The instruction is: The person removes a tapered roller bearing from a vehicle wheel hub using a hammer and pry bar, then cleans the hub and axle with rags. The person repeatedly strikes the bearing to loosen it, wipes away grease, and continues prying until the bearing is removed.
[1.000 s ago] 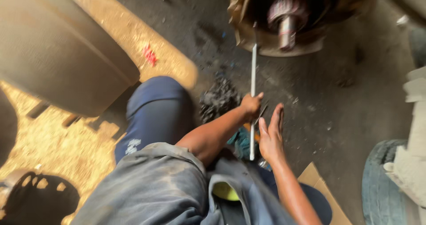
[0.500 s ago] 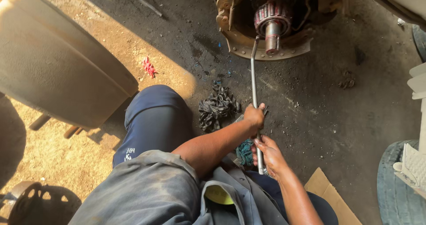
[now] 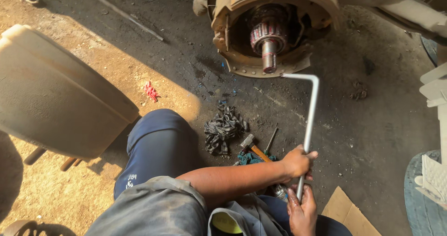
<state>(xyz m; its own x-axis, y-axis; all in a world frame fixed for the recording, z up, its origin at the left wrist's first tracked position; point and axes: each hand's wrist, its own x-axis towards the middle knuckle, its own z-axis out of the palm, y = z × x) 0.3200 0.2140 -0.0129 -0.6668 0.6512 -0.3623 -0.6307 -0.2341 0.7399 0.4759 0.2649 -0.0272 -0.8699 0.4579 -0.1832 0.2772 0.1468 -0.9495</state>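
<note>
Both hands hold the long bent metal rod [image 3: 308, 124]. It is silver and shaped like an L. Its short end points left, just below the wheel hub [image 3: 270, 31], and I cannot tell if it touches it. The left hand [image 3: 298, 163] is wrapped tight around the rod higher up. The right hand [image 3: 302, 212] is closed around the bottom end, just under the left hand.

Now the other things, big ones first. A big tan plastic thing [image 3: 56, 96] sits on the left, half in the sun, and I cannot tell what it is. The wheel hub is at the top, round and rusty and open at the front. A threaded axle end [image 3: 268, 54] sticks out of its middle, with a ring of rollers around it. The person's knee in dark blue trousers [image 3: 156, 147] is bent in the middle of the view. A piece of brown cardboard [image 3: 347, 212] lies on the ground by the right hand. A long thin bar [image 3: 123, 14] lies on the dark ground at the top left. A dirty crumpled rag [image 3: 223, 129] lies just beside the knee. A hammer [image 3: 253, 147] with a wooden handle lies near the rag, close to the left arm. A small red scrap [image 3: 151, 91] lies on the sandy ground, well apart from the hands.
</note>
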